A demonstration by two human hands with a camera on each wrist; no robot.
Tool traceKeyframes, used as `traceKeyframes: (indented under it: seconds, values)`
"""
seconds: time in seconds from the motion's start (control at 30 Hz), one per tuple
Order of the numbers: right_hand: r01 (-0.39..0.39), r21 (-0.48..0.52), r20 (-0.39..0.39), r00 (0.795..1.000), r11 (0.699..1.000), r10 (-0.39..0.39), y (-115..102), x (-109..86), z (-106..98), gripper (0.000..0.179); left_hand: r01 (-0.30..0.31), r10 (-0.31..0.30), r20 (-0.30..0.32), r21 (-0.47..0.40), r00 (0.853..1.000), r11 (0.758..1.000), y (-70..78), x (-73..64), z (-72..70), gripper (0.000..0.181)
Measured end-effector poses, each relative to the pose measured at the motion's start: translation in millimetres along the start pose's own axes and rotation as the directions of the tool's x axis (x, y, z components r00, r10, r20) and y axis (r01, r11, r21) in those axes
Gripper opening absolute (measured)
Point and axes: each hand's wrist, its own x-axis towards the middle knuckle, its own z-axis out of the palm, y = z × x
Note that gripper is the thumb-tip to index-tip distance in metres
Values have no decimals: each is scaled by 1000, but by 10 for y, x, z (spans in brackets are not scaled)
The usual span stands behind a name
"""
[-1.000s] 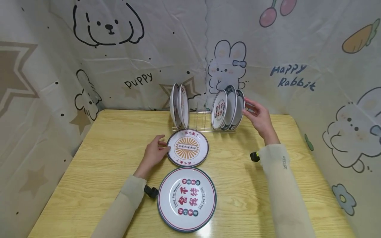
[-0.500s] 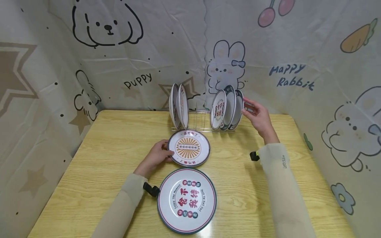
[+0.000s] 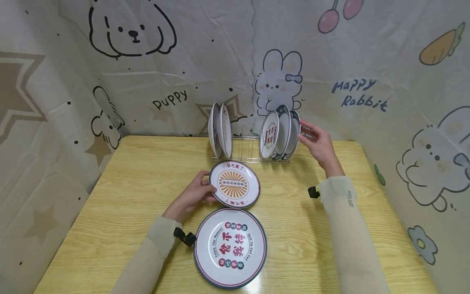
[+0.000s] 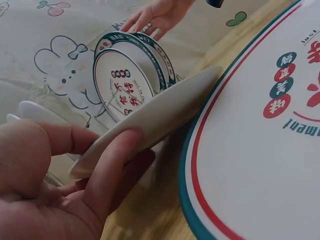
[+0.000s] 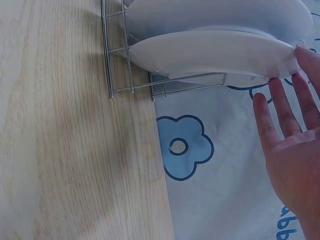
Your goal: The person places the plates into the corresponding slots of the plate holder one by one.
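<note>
My left hand (image 3: 194,194) pinches the left rim of a small white plate (image 3: 233,183) with an orange sunburst, thumb on its face and fingers beneath. Seen from the left wrist, that plate is tilted, its held side raised. A larger white plate (image 3: 230,245) with red lettering and a green rim lies just nearer on the table. At the wire dish rack (image 5: 107,55), my right hand (image 3: 319,147) touches the outer edge of the rightmost dish (image 3: 294,139), fingers mostly straight and spread. Two more dishes, one lettered in red (image 3: 270,136), stand beside that one.
Two upright plates (image 3: 226,132) stand at the rack's left end, with bare wire slots between the two groups. Behind the wooden table (image 3: 128,183) hangs a cartoon-printed cloth (image 3: 220,41). Dark wrist cameras (image 3: 186,237) sit on both sleeves.
My left hand has closed on the sunburst plate's left rim, tilted the plate, and shifted it slightly right. My right hand stays at the rack.
</note>
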Motion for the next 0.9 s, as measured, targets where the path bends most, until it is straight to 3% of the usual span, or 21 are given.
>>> traceKeyframes:
  seconds: [0.6, 0.77, 0.9]
  values:
    - [-1, 7, 5, 1000, 1000, 1, 24, 20, -8, 55, -92, 94, 60, -48, 994, 995, 8, -141, 32, 64]
    - [10, 12, 4, 1000, 1000, -10, 13, 5, -6, 55, -142, 148, 104, -63, 983, 988, 54, -222, 44, 67]
    - [15, 14, 1, 1000, 1000, -15, 6, -1, -1, 55, -211, 224, 162, -93, 961, 973, 100, -283, 71, 74]
